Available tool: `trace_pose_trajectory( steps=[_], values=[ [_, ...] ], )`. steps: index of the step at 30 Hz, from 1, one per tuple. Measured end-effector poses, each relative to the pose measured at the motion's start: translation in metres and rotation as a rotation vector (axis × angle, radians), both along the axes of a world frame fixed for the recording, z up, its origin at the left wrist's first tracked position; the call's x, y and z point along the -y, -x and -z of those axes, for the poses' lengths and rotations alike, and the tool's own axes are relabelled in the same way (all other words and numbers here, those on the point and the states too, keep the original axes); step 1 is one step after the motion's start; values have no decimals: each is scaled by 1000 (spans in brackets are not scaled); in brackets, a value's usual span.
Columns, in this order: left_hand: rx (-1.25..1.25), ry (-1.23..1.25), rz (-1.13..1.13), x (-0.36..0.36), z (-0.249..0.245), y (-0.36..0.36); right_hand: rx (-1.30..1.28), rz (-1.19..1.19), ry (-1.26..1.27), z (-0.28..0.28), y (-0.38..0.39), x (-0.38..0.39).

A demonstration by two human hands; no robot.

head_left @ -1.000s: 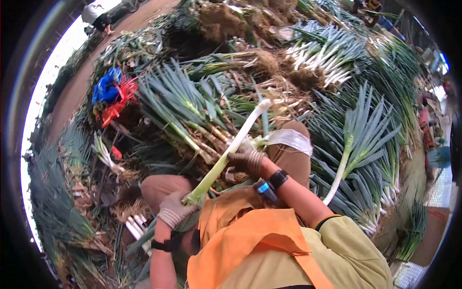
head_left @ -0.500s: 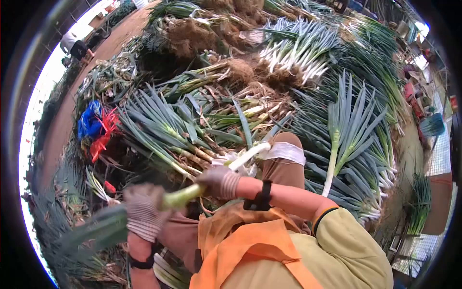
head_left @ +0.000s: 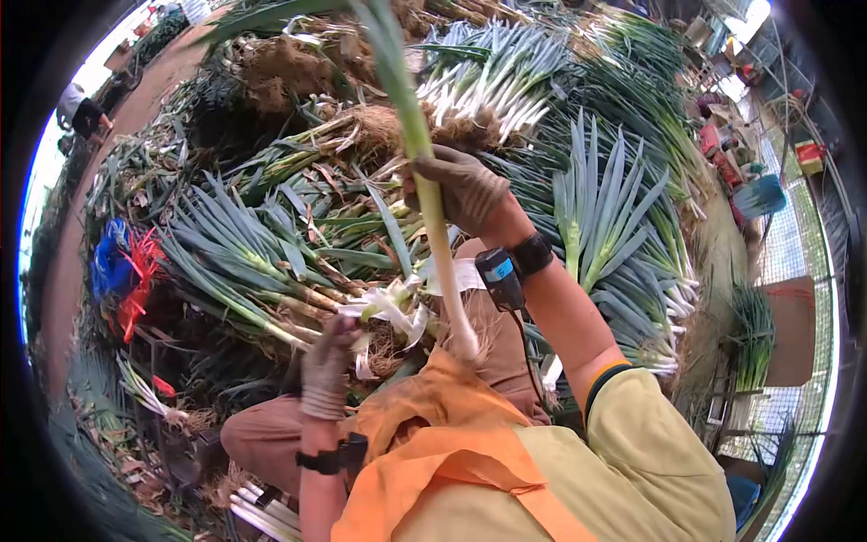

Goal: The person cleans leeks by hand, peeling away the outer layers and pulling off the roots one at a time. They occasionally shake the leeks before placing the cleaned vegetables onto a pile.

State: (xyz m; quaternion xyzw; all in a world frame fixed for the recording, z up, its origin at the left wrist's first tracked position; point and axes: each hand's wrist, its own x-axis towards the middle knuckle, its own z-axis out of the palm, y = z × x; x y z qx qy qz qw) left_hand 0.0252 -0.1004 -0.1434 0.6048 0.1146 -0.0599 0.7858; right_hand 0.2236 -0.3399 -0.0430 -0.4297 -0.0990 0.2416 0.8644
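Observation:
My right hand (head_left: 465,185), in a soiled glove, is closed round the stalk of a long leek (head_left: 440,239). The leek stands nearly upright, green leaves upward past the top of the view, its white root end low over my lap. My left hand (head_left: 325,370), also gloved, is apart from this leek. Its fingers are curled together near the knee; what they hold, if anything, I cannot make out. Pale peeled leaves (head_left: 397,307) lie just right of it. Untrimmed leeks (head_left: 262,262) lie beyond my left hand, and cleaner leeks (head_left: 601,212) lie to the right.
A bundle of white-stemmed leeks (head_left: 497,86) lies at the back beside root clumps (head_left: 375,126). Blue strings (head_left: 110,257) and red strings (head_left: 140,280) hang at the left. Another person (head_left: 81,113) is far left. A cardboard sheet (head_left: 790,330) stands at the right.
Both hands were on a leek lying crosswise. Now the right hand is raised farther forward, gripping an upright leek, and the left hand is off it. The view has shifted slightly right.

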Motion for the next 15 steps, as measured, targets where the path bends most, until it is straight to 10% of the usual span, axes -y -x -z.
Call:
trace_pose_trajectory(
  steps=[6,10,14,15],
  values=[
    [-23,63,541,68,-39,-17,-274,102,-503,58,-10,2],
    [-226,-35,868,47,-35,9,-140,312,-224,82,-22,85],
    [134,-314,556,29,-12,29,-232,466,-107,107,-11,171],
    [52,-179,647,25,2,33,-83,458,257,127,-8,204]
  ],
)
